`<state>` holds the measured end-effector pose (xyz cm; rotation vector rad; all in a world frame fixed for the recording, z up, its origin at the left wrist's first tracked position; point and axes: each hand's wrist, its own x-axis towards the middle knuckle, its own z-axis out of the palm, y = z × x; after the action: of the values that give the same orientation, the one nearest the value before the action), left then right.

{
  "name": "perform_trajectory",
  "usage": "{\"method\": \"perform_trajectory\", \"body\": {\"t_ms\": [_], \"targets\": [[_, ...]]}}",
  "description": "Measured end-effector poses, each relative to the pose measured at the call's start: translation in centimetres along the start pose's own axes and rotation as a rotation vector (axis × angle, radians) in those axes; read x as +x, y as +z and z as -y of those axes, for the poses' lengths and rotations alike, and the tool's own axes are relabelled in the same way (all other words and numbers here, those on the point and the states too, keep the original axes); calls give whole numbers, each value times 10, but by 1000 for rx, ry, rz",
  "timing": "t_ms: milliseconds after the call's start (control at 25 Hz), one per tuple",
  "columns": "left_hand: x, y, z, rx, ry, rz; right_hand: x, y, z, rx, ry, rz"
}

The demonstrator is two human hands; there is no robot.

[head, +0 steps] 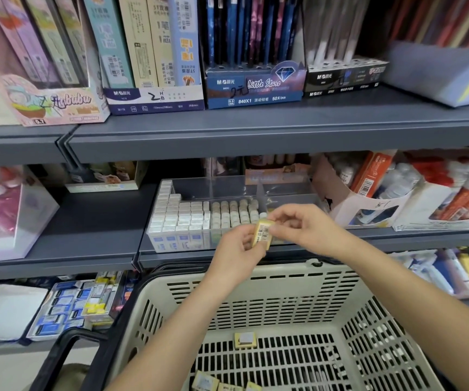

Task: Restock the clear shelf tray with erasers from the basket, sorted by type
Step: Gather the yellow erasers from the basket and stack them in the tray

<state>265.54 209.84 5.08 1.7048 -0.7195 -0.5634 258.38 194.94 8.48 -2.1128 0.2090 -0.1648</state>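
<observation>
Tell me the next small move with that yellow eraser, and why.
Probably move the yellow eraser, held by the left hand and right hand, into the right section of the clear tray: white erasers fill the left, rounder pale erasers the middle; the right looks mostly bare.

head cam | looks forward-down | close over basket (pixel 255 294) | faces shelf tray (pixel 227 190)

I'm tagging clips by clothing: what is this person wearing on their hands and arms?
Nothing that shows. The left hand and right hand have no gloves, rings or watch, and no sleeve shows anywhere up to the picture's edge.
</observation>
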Motion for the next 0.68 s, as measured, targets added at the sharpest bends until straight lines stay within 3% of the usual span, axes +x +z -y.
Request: {"method": "perform_trajectory", "body": {"t_ms": [120,280,360,680], "targets": [[2,-1,2,156,55,-56,-3,-13,-2,36,-25,-36],[0,-22,14,625,241,-382,22,-36,-19,13,125,-333],[3,-30,21,742,249,-423,35,-36,-28,-67,176,-400],[6,-35,39,874,215,-382,60,-15,-39,-359,249,-244]]}}
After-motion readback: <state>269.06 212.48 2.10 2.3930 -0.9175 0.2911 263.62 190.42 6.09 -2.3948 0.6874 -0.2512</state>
